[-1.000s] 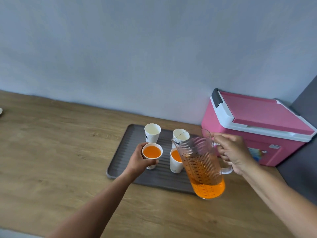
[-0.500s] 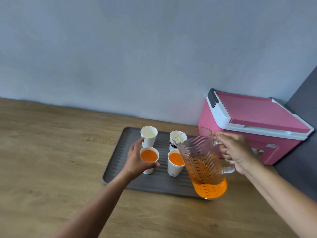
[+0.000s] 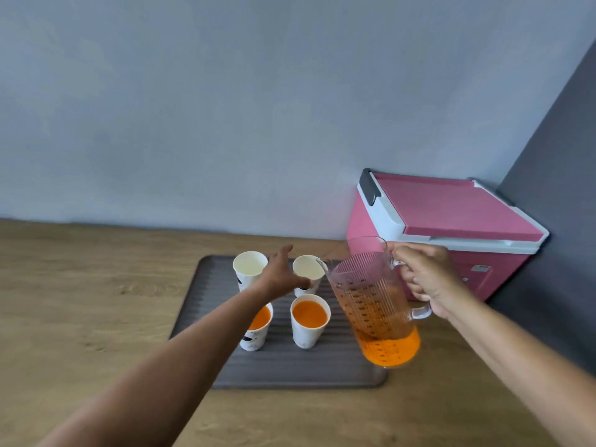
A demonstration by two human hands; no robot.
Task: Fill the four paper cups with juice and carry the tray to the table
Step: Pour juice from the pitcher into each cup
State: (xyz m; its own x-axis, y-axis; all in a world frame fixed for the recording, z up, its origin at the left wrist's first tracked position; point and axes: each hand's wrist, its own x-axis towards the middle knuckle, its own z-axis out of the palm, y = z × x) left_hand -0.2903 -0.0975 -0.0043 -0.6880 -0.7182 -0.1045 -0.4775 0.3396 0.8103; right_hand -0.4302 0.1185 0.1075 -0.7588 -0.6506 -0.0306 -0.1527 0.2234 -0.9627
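Note:
A grey ribbed tray lies on the wooden counter with four white paper cups on it. The two near cups hold orange juice: the near-left cup, partly behind my left forearm, and the near-right cup. The far-left cup and far-right cup look empty. My left hand hovers open between the two far cups, thumb near the far-right one, holding nothing. My right hand grips the handle of a clear ribbed pitcher, tilted slightly left, with juice in its bottom third.
A pink and white cooler box with its lid shut stands just behind the pitcher, against the grey wall. A dark panel closes off the right side. Bare wooden counter stretches to the left of the tray.
My left hand has let go of the near-left filled cup and moved away from me, up between the two far cups. The pitcher stays held at the tray's right.

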